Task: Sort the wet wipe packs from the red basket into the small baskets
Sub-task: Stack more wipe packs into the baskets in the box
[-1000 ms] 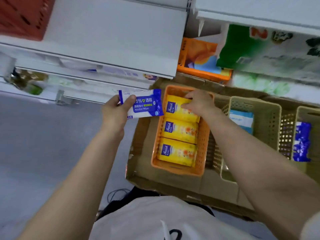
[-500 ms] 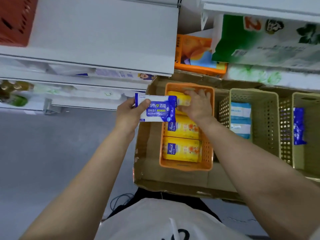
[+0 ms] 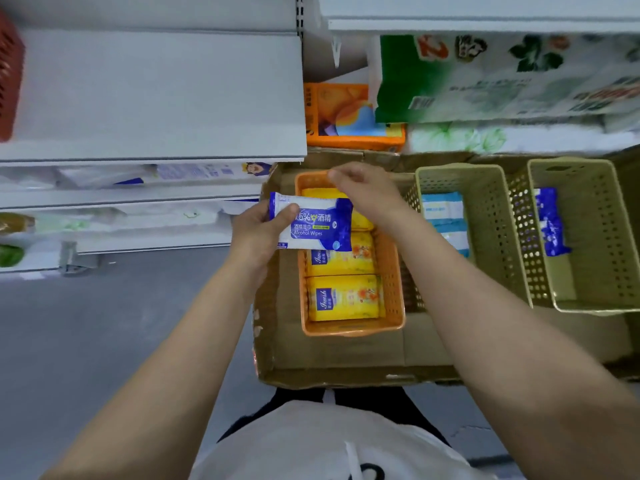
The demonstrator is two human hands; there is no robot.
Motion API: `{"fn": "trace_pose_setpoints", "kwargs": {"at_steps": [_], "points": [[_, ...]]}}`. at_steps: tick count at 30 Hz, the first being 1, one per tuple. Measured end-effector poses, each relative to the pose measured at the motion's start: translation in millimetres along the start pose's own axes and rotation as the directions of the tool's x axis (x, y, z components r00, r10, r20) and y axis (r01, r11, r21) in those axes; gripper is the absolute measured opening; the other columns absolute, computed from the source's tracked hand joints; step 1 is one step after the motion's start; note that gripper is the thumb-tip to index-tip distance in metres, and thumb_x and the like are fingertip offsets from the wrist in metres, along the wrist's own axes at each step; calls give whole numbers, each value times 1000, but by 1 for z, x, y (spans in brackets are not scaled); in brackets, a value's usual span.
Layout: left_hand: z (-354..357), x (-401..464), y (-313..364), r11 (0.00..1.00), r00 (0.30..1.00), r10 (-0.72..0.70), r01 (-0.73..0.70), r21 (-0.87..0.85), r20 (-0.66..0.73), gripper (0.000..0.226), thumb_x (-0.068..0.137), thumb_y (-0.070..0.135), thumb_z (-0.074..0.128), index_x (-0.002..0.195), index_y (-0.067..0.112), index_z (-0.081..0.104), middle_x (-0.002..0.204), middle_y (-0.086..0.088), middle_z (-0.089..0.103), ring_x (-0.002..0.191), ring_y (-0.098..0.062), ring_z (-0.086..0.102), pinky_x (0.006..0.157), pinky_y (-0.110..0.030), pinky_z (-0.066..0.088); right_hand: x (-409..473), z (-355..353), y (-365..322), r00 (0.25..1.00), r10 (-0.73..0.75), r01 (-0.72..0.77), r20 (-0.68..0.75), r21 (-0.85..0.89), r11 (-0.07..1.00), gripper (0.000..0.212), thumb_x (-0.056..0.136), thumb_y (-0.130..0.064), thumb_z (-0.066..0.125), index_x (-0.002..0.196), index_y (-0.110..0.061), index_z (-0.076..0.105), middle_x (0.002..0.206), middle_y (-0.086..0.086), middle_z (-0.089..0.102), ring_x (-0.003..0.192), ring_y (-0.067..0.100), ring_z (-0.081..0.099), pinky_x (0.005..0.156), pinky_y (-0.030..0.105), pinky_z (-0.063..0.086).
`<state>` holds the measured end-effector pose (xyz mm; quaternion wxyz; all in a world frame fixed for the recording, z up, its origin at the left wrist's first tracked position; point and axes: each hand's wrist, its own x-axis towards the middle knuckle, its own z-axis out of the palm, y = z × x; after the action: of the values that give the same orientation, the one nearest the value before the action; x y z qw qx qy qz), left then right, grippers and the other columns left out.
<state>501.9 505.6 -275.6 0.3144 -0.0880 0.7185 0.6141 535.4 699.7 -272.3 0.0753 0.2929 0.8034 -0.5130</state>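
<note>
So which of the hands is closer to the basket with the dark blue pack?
Right. The right hand hovers above the orange basket, two baskets from it; the left hand is farther left.

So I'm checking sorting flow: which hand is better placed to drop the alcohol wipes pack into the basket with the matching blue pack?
Right, probably. The left hand grips the alcohol wipes pack, but the far-right basket sits on the empty right hand's side.

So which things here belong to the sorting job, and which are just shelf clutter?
Job: alcohol wipes pack in left hand; right hand; orange basket; yellow packs; two beige baskets; red basket.
Clutter: orange box; green tissue pack.
</note>
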Motion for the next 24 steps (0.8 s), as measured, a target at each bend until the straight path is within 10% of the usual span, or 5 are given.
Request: {"fn": "trace_pose_setpoints", "kwargs": {"at_steps": [10, 24], "points": [[122, -25, 12, 995, 988, 25, -39, 94, 150, 24, 91, 30, 67, 110, 15, 71, 93, -3, 76, 80, -15, 74, 65, -26, 57, -60, -115, 48, 980, 54, -55, 190, 3, 998, 24, 83, -18, 78, 104, -12, 71, 103, 9, 74, 96, 24, 71, 89, 47, 56], [418, -56, -60, 974, 998, 18, -31, 223, 57, 11, 95, 28, 61, 103, 23, 67, 103, -6, 71, 89, -17, 68, 82, -33, 55, -57, -382, 242, 993, 103, -115, -62, -248, 962, 23, 84, -23, 75, 107, -19, 72, 108, 5, 72, 98, 20, 66, 89, 35, 51]]}}
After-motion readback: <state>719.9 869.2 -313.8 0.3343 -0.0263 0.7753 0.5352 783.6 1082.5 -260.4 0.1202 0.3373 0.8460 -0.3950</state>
